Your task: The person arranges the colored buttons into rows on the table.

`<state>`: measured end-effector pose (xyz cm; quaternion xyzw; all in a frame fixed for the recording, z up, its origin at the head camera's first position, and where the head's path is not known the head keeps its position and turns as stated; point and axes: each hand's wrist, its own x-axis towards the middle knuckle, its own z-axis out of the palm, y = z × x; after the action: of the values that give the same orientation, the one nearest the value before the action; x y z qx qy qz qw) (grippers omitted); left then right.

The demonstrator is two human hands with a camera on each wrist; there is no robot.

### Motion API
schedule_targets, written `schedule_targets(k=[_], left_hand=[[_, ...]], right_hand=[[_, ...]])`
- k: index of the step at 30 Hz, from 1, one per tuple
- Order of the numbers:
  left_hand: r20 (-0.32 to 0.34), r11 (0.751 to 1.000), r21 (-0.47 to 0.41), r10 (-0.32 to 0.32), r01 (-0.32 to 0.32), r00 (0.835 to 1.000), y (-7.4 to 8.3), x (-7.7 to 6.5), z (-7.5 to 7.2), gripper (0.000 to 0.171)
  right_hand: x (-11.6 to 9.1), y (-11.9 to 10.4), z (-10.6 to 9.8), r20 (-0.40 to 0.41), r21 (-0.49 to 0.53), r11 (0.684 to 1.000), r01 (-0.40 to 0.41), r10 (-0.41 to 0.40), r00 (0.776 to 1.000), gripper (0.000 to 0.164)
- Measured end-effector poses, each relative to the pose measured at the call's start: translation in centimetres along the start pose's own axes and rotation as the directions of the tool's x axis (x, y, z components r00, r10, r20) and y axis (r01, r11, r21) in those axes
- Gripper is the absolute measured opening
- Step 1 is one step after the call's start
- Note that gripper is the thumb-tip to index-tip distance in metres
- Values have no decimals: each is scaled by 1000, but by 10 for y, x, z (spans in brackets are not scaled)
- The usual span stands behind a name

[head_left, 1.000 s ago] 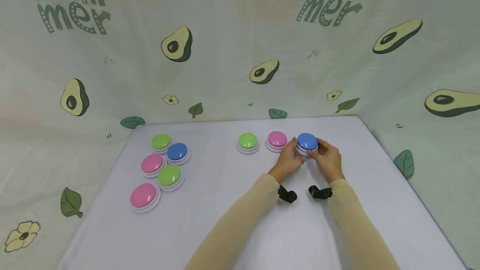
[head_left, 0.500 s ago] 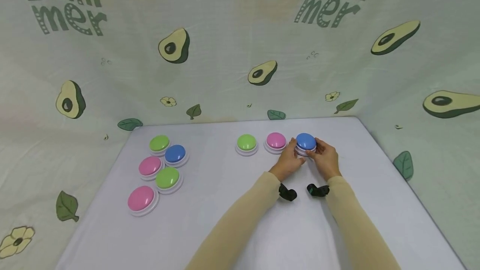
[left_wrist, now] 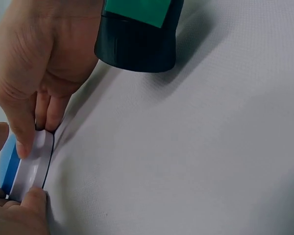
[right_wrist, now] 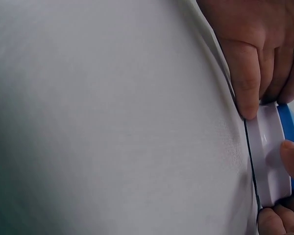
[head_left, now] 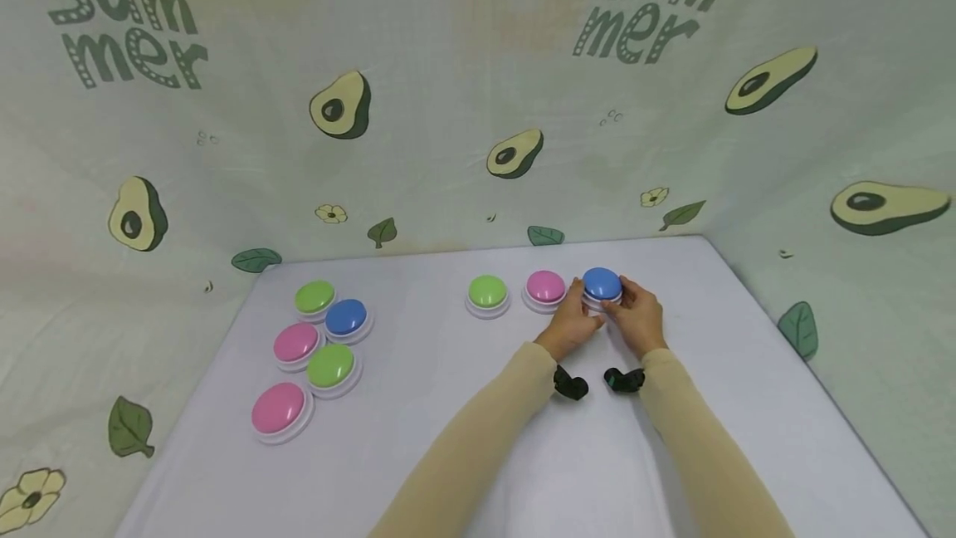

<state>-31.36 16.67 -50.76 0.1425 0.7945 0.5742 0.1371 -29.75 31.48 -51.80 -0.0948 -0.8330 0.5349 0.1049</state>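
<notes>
A blue dome button (head_left: 601, 283) with a round white base stands at the right end of a row near the table's back edge. My left hand (head_left: 571, 322) holds the base from the left, and my right hand (head_left: 636, 318) grips it from the right. Both wrist views show fingers and thumbs against the white base (left_wrist: 32, 169), whose underside lies at the white cloth. Just left of it is a pink button (head_left: 546, 286), close to my left fingers. Farther left along the row sits a green button (head_left: 487, 292).
On the table's left side several more buttons cluster: a green one (head_left: 314, 296), a blue one (head_left: 346, 317), a pink one (head_left: 295, 342), another green one (head_left: 330, 366) and a nearer pink one (head_left: 277, 408). A printed cloth (head_left: 418, 173) hangs behind the white table (head_left: 448, 405).
The head view has tilted and shifted slightly. Both hands keep hold of the blue button, which stays at the row's right end beside the pink one.
</notes>
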Motion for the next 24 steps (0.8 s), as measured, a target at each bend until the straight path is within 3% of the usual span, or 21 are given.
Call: schedule_targets(k=[13,24], left_hand=[[-5,997,69,28,-27,1000,1,1,-1,83],[30,999,39,14,-16,999,-2,0,-3,83]], right_hand=[[5,2,4,-9,-48,999,4,-4,1000,68],[5,2,6,-64,-103,995,-3,-3,998,68]])
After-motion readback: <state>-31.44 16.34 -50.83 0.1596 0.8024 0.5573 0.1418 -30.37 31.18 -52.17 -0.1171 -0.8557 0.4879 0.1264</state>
